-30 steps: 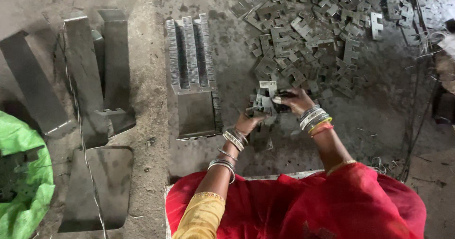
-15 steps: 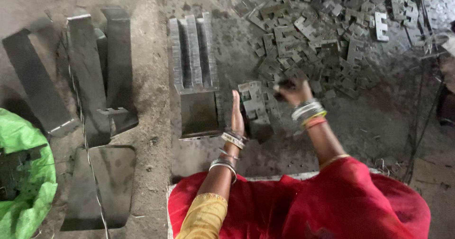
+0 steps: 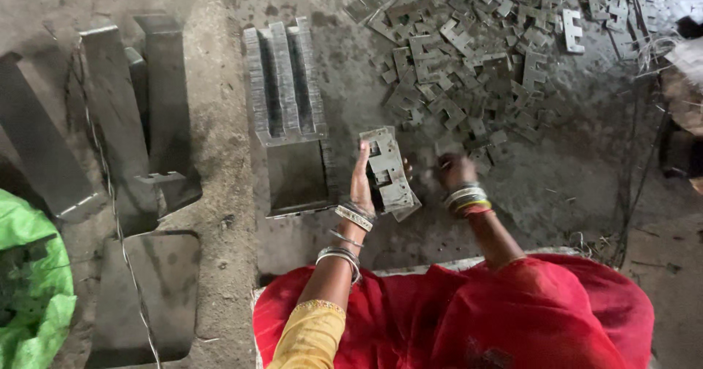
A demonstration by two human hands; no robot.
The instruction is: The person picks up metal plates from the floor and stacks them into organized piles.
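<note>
— Left hand (image 3: pixel 361 182)?
— Upright on the floor, palm turned to the right, fingers closed along the edge of a small stack of stamped metal plates (image 3: pixel 388 170). Stack held on edge, tilted a little, lower end down on the concrete floor (image 3: pixel 220 120) just in front of the red cloth (image 3: pixel 512 318) over the knees. Silver bangles at the wrist.

— And the right hand (image 3: pixel 455 170)?
— Knuckles up, curled down onto the floor just right of the stack, at the near edge of the loose pile of metal plates (image 3: pixel 469 54). Fingers tucked under; impossible to tell whether anything sits in the grip. Bangles in silver, yellow and red at that wrist.

— Around the hands?
— Just left of the left hand, a metal tray (image 3: pixel 289 120) with ribbed walls, packed in its far half with three rows of plates on edge, bare in its near half. Farther left, well apart, long grey metal channels (image 3: pixel 132 113) leaning side by side, and a flat dark sheet (image 3: pixel 146 288) lying near them. A green sack (image 3: pixel 29 296) at the left edge. Loose wires (image 3: pixel 637 186) on the floor to the right.

— Pile and stack touching?
— Apart, with only a few stray pieces between.
</note>
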